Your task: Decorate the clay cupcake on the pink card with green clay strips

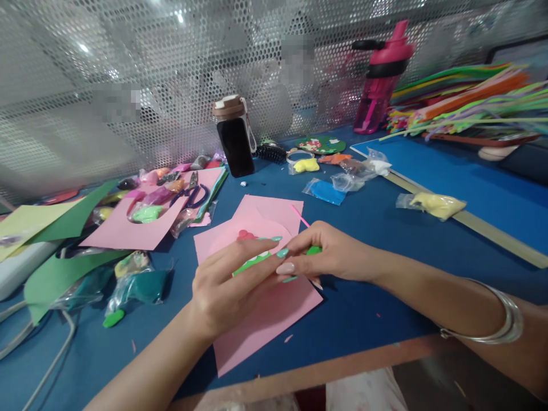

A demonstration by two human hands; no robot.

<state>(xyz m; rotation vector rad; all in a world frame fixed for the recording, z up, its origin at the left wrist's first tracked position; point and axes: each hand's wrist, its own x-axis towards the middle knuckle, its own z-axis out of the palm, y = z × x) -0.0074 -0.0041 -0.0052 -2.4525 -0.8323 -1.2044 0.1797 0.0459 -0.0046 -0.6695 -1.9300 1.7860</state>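
A pink sheet [261, 348] lies in front of me with a round pink cut-out [222, 240] on it. On the cut-out is a green clay shape [252, 264] with white bits and a small red clay piece [246, 234] above it. My left hand [233, 282] rests over these with fingers stretched out, partly hiding them. My right hand [329, 251] is pinched closed at the left fingertips, and green clay [314, 250] shows between its fingers. A thin pink stick [299, 216] pokes up behind the right hand; whether it is held cannot be told.
Left are bagged clay [145, 285], coloured papers, scissors [194, 194] and a cable [64, 337]. A phone [235, 148] leans on a tumbler [229, 107] at the back. Right are a pink bottle [377, 80], pipe cleaners [466, 97], a ruler [496, 231] and yellow clay [436, 204].
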